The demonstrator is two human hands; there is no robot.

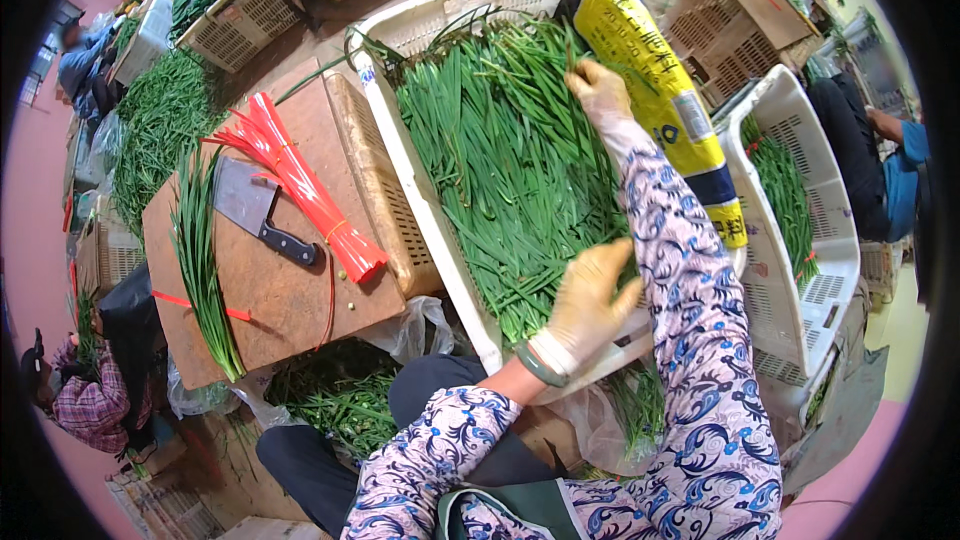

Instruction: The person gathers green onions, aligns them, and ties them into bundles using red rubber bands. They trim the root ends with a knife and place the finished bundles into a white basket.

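Observation:
A white plastic crate (405, 165) full of green garlic chives (517, 157) stands before me. My right hand (600, 94), in a thin pale glove, is at the crate's far right side, its fingers closed on a few chive leaves beside a yellow and blue printed sack (637, 45). My left hand (592, 300), gloved too, hovers over the near right part of the chives with thumb and fingers apart and nothing visible in it. To the left, a brown board (300, 307) carries a cleaver (259, 214), a bundle of red ties (304, 191) and a loose chive bunch (201, 262) across a single red tie (169, 300).
At right stands another white crate (817, 315) with tied chives. Loose chives (169, 116) are heaped at the far left, near slatted crates (247, 22). Below the board lie chive trimmings (345, 405). Other people sit at left (94, 412), far left (82, 64) and right (900, 180).

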